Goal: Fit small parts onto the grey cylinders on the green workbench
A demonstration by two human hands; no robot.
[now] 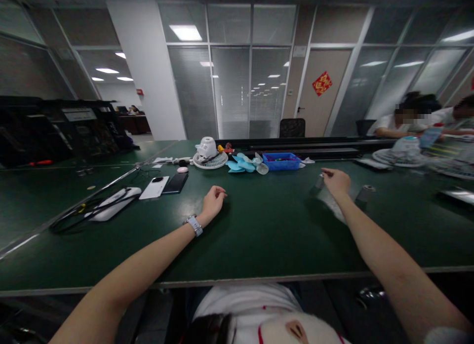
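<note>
On the green table (259,235), two phones (165,185) are seen at left. The left hand (212,202), loosely curled and empty, is rested mid-table. The right hand (336,182) is pinched beside a small grey cylinder (320,181); whether it is grasped cannot be told.

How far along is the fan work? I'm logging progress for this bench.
Already apart, it seems: the white fan housing lies on its grille, the blue blades beside it. In hand: the right hand touches a small grey cylinder; the left hand rests closed on the mat. Left: the parts lie unjoined; another cylinder untouched.
</note>
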